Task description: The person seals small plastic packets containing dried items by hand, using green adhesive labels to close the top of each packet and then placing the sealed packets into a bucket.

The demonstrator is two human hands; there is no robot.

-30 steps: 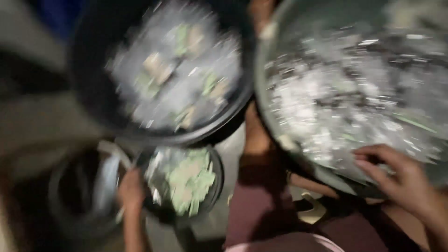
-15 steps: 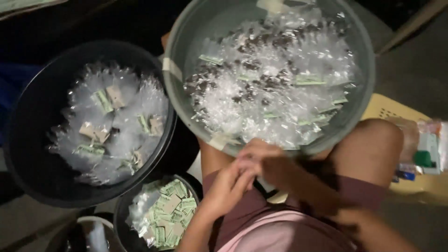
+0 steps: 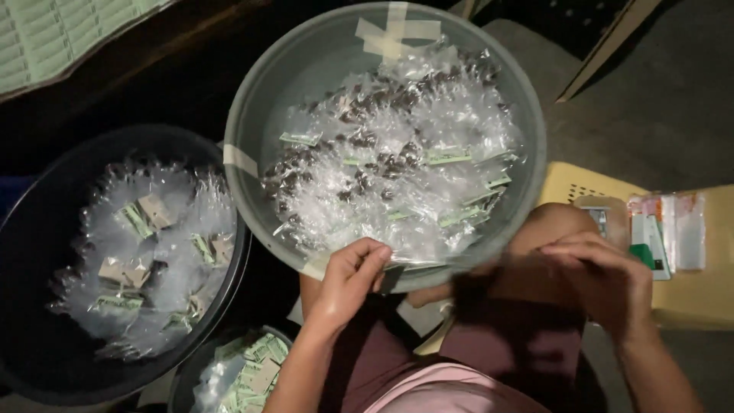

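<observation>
The left hand (image 3: 348, 279) pinched the grey basin's (image 3: 252, 164) rim beside clear packets (image 3: 397, 168), steadying it best, while the right hand (image 3: 604, 279) was blurred, grip unclear.

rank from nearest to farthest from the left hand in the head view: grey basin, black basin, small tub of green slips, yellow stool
1. grey basin, touching the left hand, above it
2. small tub of green slips, lower left
3. black basin, far left
4. yellow stool, far right, beyond the right hand
</observation>
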